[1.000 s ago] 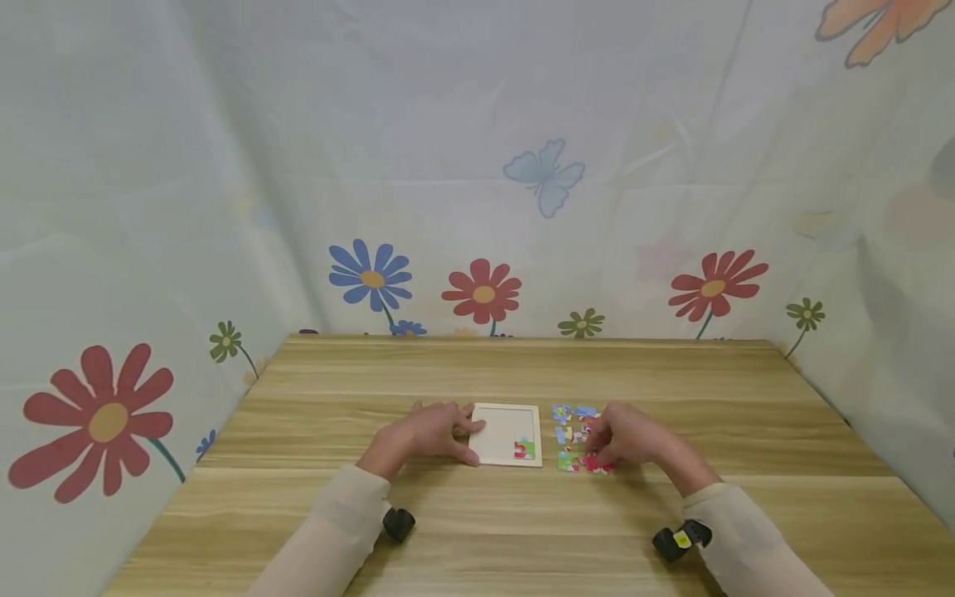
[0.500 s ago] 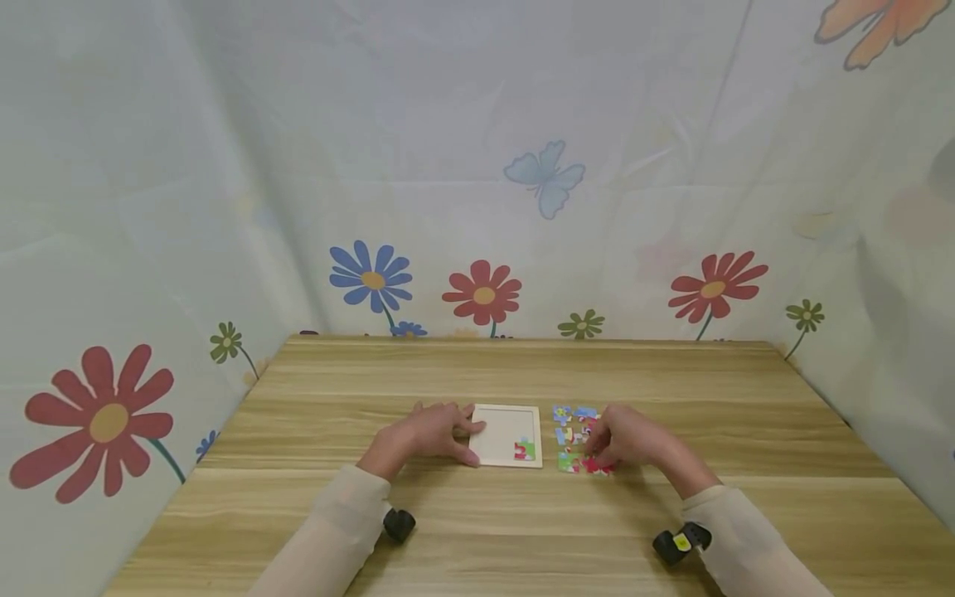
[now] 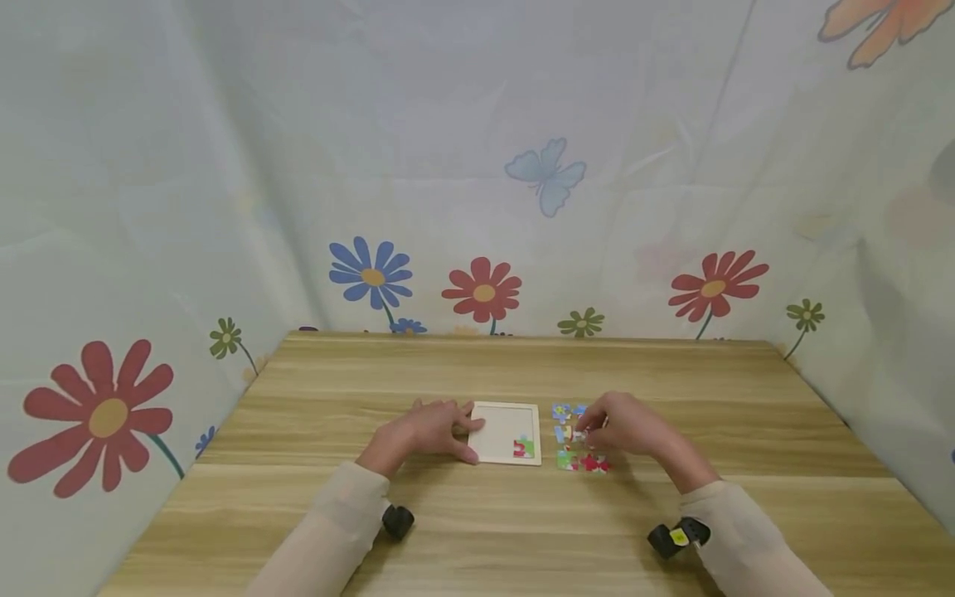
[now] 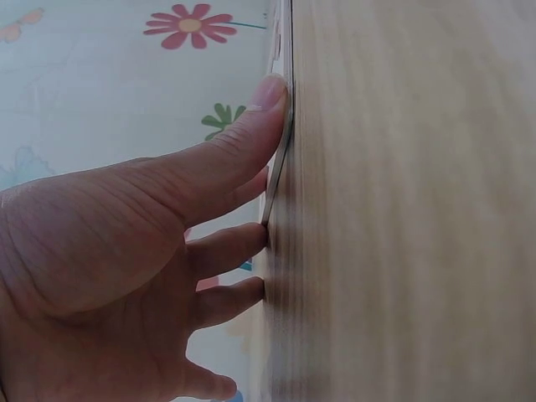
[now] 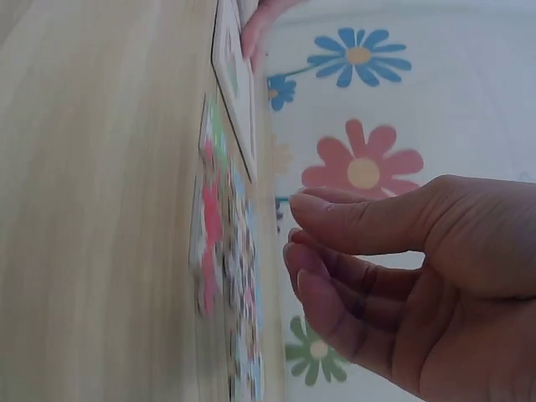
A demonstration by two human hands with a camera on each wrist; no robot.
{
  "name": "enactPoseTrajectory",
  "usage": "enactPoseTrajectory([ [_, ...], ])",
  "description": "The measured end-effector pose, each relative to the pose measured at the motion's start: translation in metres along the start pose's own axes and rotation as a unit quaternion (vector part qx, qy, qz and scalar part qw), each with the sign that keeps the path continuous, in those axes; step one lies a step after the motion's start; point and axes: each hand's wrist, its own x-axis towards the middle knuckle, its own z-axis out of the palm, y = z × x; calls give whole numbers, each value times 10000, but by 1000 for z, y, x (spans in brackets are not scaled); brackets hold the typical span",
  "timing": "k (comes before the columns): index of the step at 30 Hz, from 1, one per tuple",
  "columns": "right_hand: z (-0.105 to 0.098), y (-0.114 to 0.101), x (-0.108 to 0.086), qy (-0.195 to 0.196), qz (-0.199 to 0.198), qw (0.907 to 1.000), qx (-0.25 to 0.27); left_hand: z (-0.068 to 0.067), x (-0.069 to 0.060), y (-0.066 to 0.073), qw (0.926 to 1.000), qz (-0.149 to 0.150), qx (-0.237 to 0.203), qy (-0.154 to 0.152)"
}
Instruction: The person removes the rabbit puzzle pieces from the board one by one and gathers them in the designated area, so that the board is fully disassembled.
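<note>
A square wooden puzzle tray (image 3: 503, 460) lies flat on the table, with one red and green jigsaw piece (image 3: 524, 448) in its near right corner. My left hand (image 3: 433, 429) rests on the tray's left edge; thumb and fingers are spread along it. In the left wrist view the thumb (image 4: 251, 126) presses the tray's edge. Right of the tray lie several loose jigsaw pieces (image 3: 567, 459) in rows. Over them hovers my right hand (image 3: 627, 423), its fingers loosely bent. The right wrist view shows nothing between its thumb and fingers. A red piece (image 5: 209, 243) lies below that hand.
The wooden table (image 3: 477, 531) reaches back to a white cloth (image 3: 448, 166) printed with flowers and butterflies. Cloth also hangs on the left and right sides. A black wrist camera (image 3: 398, 522) sits at the left cuff, another black camera (image 3: 664, 541) at the right.
My right hand has lifted off the red piece at the near right and moved slightly back and left over the other pieces. The left hand and tray stay in place.
</note>
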Motion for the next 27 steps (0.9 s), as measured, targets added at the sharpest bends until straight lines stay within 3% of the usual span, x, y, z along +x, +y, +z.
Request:
enactPoseTrajectory([
  [6, 18, -23, 21, -116, -281, 9992, 241, -2, 0, -2, 10000, -16, 77, -8],
  [13, 41, -43, 46, -298, -185, 9993, 150, -2, 1, -1, 9999, 43, 133, 0],
  [19, 49, -45, 54, -614, -149, 9980, -75, -1, 3, 1, 9999, 77, 43, -52],
  [27, 54, -43, 59, -589, -49, 9980, -227, -1, 3, 3, 9999, -5, 107, -29],
])
